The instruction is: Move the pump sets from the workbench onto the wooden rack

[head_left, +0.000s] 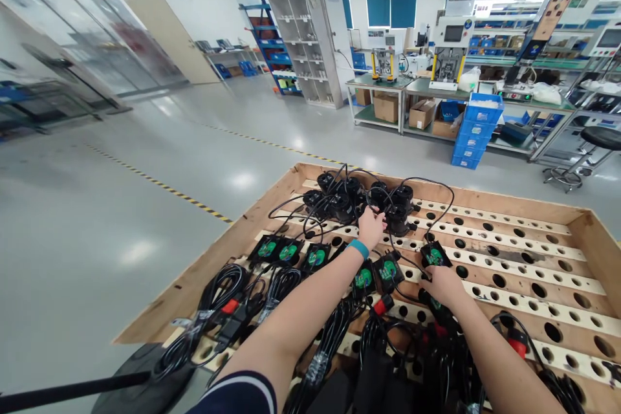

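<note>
My left hand [372, 228], with a teal band at the wrist, reaches to the far side of the wooden crate. Its fingers are curled over a black cylindrical unit that they mostly hide. Beside it stand several similar black cylindrical units [342, 207] with looping black cables. My right hand [445, 286] is closed at the edge of a black housing with a green circuit board [437, 303], partly covered by the hand. Just beyond lies another such housing [435, 255]. More housings [316, 257] form a row to the left, cabled to the units.
The wooden crate [521, 202] has slats with round holes. Bundled black cables [334, 330] and red-ended connectors [383, 305] fill its near side. Beyond are stacked blue bins [478, 130], workbenches with machines [449, 52], a stool [601, 139] and yellow-black floor tape [167, 187].
</note>
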